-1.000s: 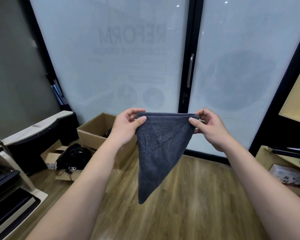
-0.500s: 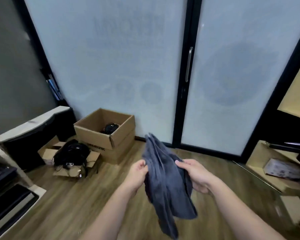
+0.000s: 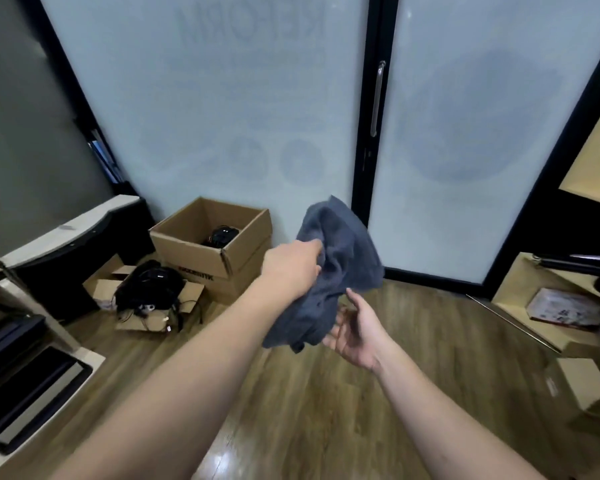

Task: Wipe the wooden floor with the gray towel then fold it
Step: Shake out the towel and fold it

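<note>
- Gray towel [image 3: 340,268] hangs bunched in the air above the wooden floor [image 3: 326,393], gripped by the left hand [image 3: 291,268].
- Right hand [image 3: 355,327] is spread, palm up, just under the towel's lower folds.
- Cardboard box [image 3: 215,244] stands behind on the left.

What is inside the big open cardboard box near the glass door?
In the cardboard box a black device with cables lies against its right inner wall. The front wall hides the rest of the bottom.
</note>
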A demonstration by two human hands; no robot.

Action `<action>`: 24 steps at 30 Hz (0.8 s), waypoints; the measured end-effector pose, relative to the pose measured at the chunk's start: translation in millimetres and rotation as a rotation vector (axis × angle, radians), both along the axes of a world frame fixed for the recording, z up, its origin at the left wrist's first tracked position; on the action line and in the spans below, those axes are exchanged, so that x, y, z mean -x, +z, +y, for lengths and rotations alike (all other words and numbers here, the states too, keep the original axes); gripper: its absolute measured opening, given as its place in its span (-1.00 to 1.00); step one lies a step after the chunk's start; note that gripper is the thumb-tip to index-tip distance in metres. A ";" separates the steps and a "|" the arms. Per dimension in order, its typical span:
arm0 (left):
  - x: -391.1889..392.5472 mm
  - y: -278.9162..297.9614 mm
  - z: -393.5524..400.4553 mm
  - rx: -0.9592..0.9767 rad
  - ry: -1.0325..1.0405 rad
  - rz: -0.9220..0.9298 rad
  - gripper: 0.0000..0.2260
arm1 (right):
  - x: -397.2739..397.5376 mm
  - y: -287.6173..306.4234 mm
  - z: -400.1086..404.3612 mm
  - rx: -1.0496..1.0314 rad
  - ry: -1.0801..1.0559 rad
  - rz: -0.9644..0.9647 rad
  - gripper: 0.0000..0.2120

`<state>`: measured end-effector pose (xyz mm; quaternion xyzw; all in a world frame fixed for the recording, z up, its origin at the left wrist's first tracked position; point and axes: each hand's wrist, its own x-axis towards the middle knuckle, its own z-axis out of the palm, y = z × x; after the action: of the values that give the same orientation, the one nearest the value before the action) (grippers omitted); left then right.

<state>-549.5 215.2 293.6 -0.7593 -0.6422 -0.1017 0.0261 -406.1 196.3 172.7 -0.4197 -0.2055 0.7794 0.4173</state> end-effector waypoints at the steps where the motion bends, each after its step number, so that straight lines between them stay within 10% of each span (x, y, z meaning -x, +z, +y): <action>1: 3.4 4.6 3.5 -0.006 0.021 -0.011 -0.88 | 3.1 -6.6 -4.4 0.041 0.001 0.068 -0.30; 12: 49.0 -22.1 9.1 0.201 0.336 -0.911 -0.67 | 2.5 33.9 13.9 0.025 -0.296 -0.233 -0.87; 18: 30.8 -21.6 11.2 0.106 0.318 -1.159 -0.66 | 8.6 19.1 -4.8 0.033 0.156 -0.086 -0.38; 24: 72.9 -19.5 14.3 0.053 0.434 -1.323 -0.64 | -14.0 63.3 30.0 -0.237 -0.334 -0.171 -0.49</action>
<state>-622.4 229.4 274.1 -0.3926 -0.6628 -0.5198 -0.3694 -392.1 226.3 236.0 -0.4603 -0.2581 0.6315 0.5680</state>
